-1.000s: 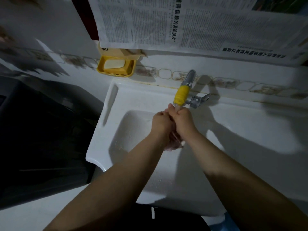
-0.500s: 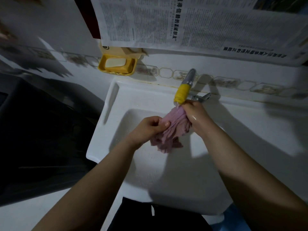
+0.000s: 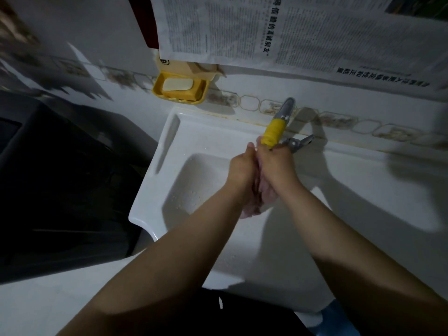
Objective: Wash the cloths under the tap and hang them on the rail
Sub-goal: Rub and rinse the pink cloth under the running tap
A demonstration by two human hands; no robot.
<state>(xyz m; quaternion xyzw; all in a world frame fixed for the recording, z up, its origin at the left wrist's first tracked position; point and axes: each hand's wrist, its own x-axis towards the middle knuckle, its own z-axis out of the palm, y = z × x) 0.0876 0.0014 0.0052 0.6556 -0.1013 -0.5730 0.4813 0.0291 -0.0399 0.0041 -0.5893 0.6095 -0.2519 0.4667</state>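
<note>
Left hand [image 3: 242, 167] and right hand [image 3: 275, 163], each grip pressed around the pink cloth [image 3: 260, 200], hold it bunched between them just below the yellow-tipped tap [image 3: 275, 129], above the sink [image 3: 194, 190].

I saw two bare forearms, no sleeves, watch or rings showing; the left hand [image 3: 242, 167] and right hand [image 3: 276, 163] wore no gloves.

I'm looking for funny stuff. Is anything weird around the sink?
Yes: newspaper hangs on the wall above the sink, an odd spot near splashing water. The tap also wears a yellow sleeve. Nothing looks spilled or broken.
</note>
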